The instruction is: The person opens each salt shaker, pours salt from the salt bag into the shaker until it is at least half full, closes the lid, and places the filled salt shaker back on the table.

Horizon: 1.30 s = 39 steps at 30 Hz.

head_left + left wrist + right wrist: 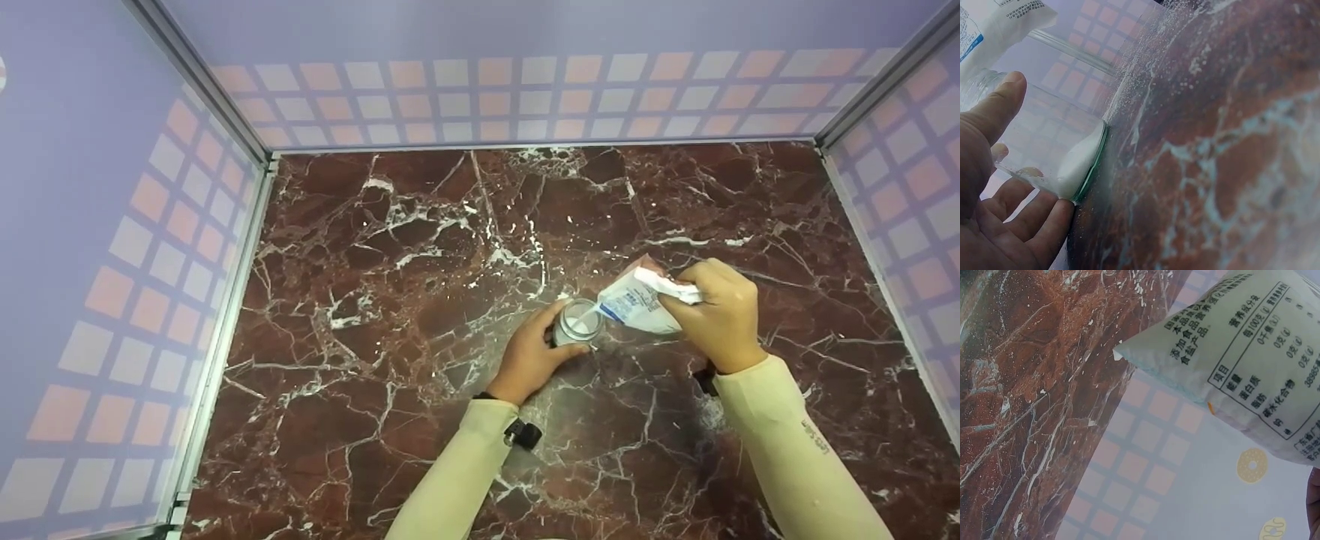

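Note:
A clear glass jar (576, 334) stands on the marbled tabletop, and my left hand (531, 351) holds it, thumb and fingers spread round its sides. White salt (1077, 163) lies heaped in the bottom of the jar, seen through the glass in the left wrist view. My right hand (718, 311) grips a crumpled bag of salt (637, 304) by its upper end. The bag is tilted, its lower corner at the jar's mouth, and a thin white stream runs from it into the jar. In the right wrist view, printed text covers the bag (1241, 365).
White grains lie scattered on the dark red marbled tabletop (420, 315). Lilac panels with pink and white squares stand at the back (525, 30), left (67, 187) and right, joined by metal rails.

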### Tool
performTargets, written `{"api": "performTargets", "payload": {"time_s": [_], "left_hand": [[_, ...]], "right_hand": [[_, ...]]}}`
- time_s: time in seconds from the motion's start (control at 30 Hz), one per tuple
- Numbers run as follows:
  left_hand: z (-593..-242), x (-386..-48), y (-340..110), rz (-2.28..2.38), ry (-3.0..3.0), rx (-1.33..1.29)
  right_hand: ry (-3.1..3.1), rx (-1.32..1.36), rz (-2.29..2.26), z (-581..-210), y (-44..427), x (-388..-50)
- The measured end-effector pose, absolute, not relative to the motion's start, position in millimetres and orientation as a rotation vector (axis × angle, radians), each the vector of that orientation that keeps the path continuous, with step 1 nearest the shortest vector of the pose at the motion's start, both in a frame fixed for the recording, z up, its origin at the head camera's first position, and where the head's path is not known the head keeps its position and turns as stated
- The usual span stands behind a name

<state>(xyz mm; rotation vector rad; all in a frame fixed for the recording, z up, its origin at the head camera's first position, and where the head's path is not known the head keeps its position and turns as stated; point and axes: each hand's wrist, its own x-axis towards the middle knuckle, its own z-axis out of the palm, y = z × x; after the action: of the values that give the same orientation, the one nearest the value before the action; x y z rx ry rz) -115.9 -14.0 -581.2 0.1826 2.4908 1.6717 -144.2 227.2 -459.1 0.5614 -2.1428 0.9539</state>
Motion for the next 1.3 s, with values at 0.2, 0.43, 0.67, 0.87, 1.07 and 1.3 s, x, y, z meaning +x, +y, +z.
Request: {"api": "performTargets", "payload": {"time_s": [0.2,0.43,0.67,0.87,1.07,1.3], "left_hand": [[-580.2,-116.1,-14.4,1.673,2.488,0.173],[-581.0,-116.1,-13.9,1.665,2.495,0.187],[-580.5,-116.4,-12.9,1.668,2.499,0.184],[-581.0,-115.9,-12.9,1.67,2.499,0.178],[-581.9,-115.2,-14.0,1.629,2.528,0.18],[-581.8,-116.3,-12.9,1.659,2.508,0.166]], "right_hand": [[-2.14,0.556,0.961,-455.5,226.9,-143.7],[-2.134,0.566,0.948,-453.8,226.6,-143.0],[-2.139,0.572,0.945,-452.3,226.8,-142.1],[-2.139,0.572,0.939,-453.0,226.9,-142.1],[-2.143,0.572,0.943,-453.7,226.5,-141.9],[-2.143,0.578,0.938,-455.7,226.5,-145.1]]}}
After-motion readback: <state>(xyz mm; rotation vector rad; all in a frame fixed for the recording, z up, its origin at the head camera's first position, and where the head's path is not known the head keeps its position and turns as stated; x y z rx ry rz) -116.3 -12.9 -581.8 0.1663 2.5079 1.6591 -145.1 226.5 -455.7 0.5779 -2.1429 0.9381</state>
